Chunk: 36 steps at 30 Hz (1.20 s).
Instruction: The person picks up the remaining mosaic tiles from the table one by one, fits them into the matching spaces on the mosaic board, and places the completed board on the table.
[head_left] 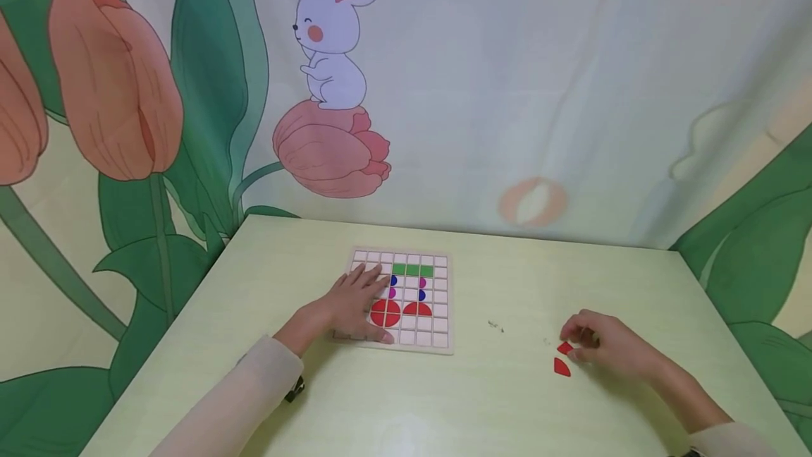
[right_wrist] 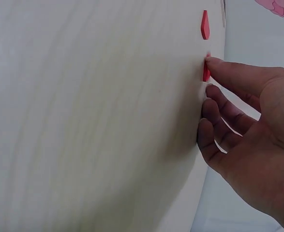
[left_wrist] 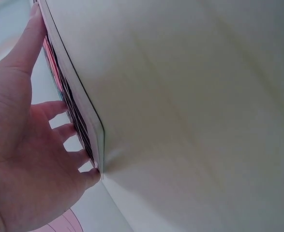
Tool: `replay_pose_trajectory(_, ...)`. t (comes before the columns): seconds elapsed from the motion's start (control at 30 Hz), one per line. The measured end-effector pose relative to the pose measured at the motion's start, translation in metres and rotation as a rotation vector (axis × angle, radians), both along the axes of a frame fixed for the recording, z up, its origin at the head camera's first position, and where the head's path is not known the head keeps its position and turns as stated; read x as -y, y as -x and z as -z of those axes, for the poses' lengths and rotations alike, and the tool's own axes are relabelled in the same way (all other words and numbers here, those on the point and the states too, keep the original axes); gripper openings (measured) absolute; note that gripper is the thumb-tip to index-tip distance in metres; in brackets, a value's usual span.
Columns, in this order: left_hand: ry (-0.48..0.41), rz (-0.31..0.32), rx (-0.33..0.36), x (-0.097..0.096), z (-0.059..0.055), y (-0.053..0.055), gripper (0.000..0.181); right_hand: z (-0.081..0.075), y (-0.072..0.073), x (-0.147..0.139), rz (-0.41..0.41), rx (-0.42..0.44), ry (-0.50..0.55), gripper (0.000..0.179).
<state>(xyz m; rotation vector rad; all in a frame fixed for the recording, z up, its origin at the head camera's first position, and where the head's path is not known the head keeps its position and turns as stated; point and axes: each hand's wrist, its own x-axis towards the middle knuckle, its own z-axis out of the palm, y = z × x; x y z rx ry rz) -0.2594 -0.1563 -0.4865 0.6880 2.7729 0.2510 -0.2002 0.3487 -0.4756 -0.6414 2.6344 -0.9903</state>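
A square grid board (head_left: 440, 338) lies on the table, with red, green, blue and magenta pieces set in its cells. Across its left part rests my left hand (head_left: 358, 305), fingers spread, covering several cells. The left wrist view shows that hand's fingertips along the board's side (left_wrist: 96, 128). To the right, my right hand (head_left: 612, 344) is down at the tabletop, its thumb and curled forefinger at a small red quarter-circle piece (head_left: 564, 348). The right wrist view has the thumb (right_wrist: 221, 67) against that piece. A second red quarter-circle piece (head_left: 562, 367) lies just beside it, untouched.
The pale table (head_left: 501, 400) extends around the board and pieces. Small dark marks (head_left: 495, 326) show on its surface between the hands. Behind it hangs a cloth backdrop (head_left: 457, 90) printed with tulips and a rabbit.
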Motion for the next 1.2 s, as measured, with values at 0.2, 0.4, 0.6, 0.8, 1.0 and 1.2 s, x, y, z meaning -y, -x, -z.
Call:
replay_pose_trajectory(0.2,-0.006,-0.004,0.003,0.000,0.000,-0.001,0.121,0.001,-0.001,0.005,0.025,0.031,-0.013,0.014)
replay_pose_trajectory(0.4,-0.004,0.000,0.011,0.000,0.001,-0.001,0.121,0.002,0.003,0.009,0.048,0.014,-0.026,0.012)
replay_pose_trajectory(0.6,-0.005,0.005,0.010,0.000,0.000,0.000,0.121,0.004,0.014,0.033,0.106,-0.011,0.036,0.010)
replay_pose_trajectory(0.8,-0.012,0.002,0.005,0.000,-0.001,-0.001,0.120,0.005,0.027,0.069,0.092,-0.017,0.087,0.008)
replay_pose_trajectory(1.0,-0.001,0.004,0.013,-0.001,-0.004,-0.001,0.120,0.003,0.042,0.104,0.034,-0.047,0.154,0.011)
replay_pose_trajectory(1.2,0.006,0.001,0.004,0.000,-0.003,-0.001,0.121,-0.003,0.054,0.141,0.020,-0.062,0.169,0.011)
